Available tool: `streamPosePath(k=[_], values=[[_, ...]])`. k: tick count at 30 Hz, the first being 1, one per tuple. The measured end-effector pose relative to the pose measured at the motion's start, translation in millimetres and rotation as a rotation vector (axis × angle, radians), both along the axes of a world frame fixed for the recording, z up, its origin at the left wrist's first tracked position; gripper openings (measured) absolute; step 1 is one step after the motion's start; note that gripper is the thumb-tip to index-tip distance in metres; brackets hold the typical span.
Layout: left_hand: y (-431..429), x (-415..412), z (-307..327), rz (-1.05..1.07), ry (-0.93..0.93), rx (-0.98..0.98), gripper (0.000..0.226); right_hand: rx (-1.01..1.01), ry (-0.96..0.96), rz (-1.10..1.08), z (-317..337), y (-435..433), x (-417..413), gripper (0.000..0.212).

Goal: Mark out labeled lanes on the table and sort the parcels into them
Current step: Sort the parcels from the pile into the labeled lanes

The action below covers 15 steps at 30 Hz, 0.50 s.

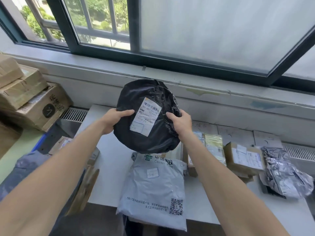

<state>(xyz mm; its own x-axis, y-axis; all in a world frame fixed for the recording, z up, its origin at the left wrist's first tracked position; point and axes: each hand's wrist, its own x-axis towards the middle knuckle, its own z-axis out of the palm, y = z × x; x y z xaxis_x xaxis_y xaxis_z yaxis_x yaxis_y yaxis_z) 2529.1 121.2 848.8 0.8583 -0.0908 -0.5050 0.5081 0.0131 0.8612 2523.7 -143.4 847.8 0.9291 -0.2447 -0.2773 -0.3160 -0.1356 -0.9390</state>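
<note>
Black parcel [144, 142] hides top of the grey mailer [153, 189].

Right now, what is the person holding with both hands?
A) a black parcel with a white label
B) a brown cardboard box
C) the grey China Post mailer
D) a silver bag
A: the left hand and right hand grip the black parcel by its sides.
</note>
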Motion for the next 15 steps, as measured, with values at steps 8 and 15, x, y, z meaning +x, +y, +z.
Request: streamPosePath(k=[8,15], values=[[-63.3,-57.5,-21.3,0.087,0.037,-0.078,0.041,-0.288,-0.034,0.058,8.0,-58.5,-14.7,0.029],[-77.3,-85.6,-27.2,0.126,0.022,-0.058,0.036,-0.310,0.004,0.100,-1.5,-71.5,-35.7,0.023]])
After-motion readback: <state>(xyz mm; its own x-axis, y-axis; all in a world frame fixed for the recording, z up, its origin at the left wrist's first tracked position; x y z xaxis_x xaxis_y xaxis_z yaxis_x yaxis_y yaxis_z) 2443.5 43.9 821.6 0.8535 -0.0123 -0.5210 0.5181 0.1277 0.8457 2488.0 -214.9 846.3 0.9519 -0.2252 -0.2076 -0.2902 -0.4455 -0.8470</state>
